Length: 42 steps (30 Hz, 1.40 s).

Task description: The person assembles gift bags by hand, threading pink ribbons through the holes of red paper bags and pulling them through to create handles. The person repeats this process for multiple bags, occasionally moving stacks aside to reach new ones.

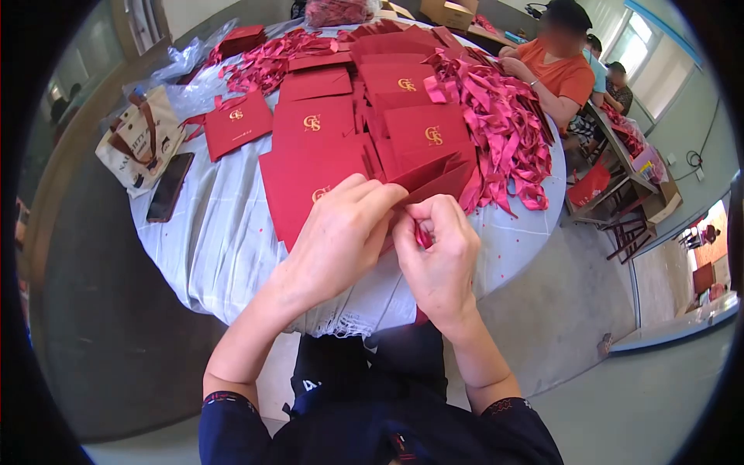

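Note:
A red paper gift bag [440, 184], its folded opening facing me, lies at the near end of the stacked red bags [310, 116] with gold lettering. My left hand [337, 229] is closed on the near edge of this bag, its fingertips partly hidden behind the knuckles. Right beside it, my right hand [440, 252] pinches a red ribbon [423, 235] between thumb and curled fingers, close against the bag. The ribbon's other end is hard to make out. A large heap of pink-red ribbons [504, 132] lies to the right of the bags.
A round table [209, 256] with a pale cloth carries everything. On its left are a phone [170, 186], a canvas tote [143, 139], a single red bag [239, 124] and clear plastic [186, 66]. A person in orange [554, 70] sits at the far right.

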Available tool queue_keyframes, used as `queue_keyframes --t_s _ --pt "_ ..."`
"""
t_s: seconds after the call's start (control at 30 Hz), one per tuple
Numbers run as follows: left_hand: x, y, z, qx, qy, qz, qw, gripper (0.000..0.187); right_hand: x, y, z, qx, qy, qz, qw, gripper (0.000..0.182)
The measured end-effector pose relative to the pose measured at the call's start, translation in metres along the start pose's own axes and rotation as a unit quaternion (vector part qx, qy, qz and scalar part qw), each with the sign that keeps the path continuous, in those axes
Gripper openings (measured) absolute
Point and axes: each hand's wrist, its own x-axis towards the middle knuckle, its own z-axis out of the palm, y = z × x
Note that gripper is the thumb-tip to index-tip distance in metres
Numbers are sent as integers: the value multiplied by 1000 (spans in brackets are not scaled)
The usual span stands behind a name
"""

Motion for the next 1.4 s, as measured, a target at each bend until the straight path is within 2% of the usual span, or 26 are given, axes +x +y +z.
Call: queue_keyframes --t_s 0.13,0.2,0.23,0.33,0.4,0.43,0.47,0.53,0.6,0.63,0.67,0.73,0.77,0.8,0.87,0.9,0.93,1.0,1.07,1.13,1.2,1.27,1.3,1.37,1.4 --pt "4 5 10 1 42 65 997 23 2 -1 -3 15 5 41 999 14" --pt "5 5 9 7 36 17 999 23 3 6 -3 134 -33 106 985 11" --pt "5 5 7 -2 28 28 999 23 -1 15 1 209 -29 134 968 10" --pt "6 6 5 -25 7 42 999 23 8 11 -19 205 -52 118 970 15" --pt "9 7 3 -26 -4 59 998 23 14 9 -30 163 -75 116 977 18" --pt "9 8 3 -13 -21 58 998 24 19 8 -35 25 -92 20 995 18" --pt "10 8 3 0 -38 57 998 25 23 7 -40 -114 -107 -77 985 19" --pt "10 8 5 -10 -33 58 998 27 35 9 -47 -145 -115 -88 979 15" --pt "9 8 8 -20 -29 60 998 29 49 16 -53 -106 -202 -139 964 12" --pt "6 9 9 -23 -18 30 999 31 57 22 -54 -68 -270 -138 950 12" --pt "4 10 11 -26 -7 0 1000 34 65 25 -54 -69 -268 -134 952 12" --pt "3 6 14 2 0 25 1000 36 81 31 -54 -8 -399 -149 905 14" --pt "3 6 14 14 11 33 999 35 88 35 -53 3 -425 -159 891 17" --pt "2 6 14 26 22 42 999 35 96 36 -53 3 -420 -155 894 17" --pt "3 8 15 36 29 52 998 31 111 36 -52 56 -549 -52 832 20" --pt "3 9 16 46 41 56 996 27 116 39 -48 61 -562 -54 823 22" --pt "3 10 17 46 35 62 996 27 116 36 -46 62 -556 -51 827 22" --pt "3 10 18 95 51 48 993 28 119 20 -47 -59 -576 -58 813 22" --pt "2 11 18 90 49 48 994 29 119 14 -47 -69 -555 -55 827 22" --pt "1 12 19 83 46 47 994 29 124 11 -50 -37 -592 1 805 22" --pt "1 12 19 93 43 55 993 35 119 23 -45 -8 -586 23 810 22" --pt "2 13 18 62 36 44 996 33 112 31 -42 12 -534 -1 845 20" --pt "2 13 18 31 31 29 999 31 108 34 -41 10 -534 -1 846 20" --pt "1 13 17 18 14 38 999 31 103 36 -43 108 -459 37 881 18" --pt "0 15 17 6 -5 46 999 31 106 37 -46 106 -458 38 882 18"
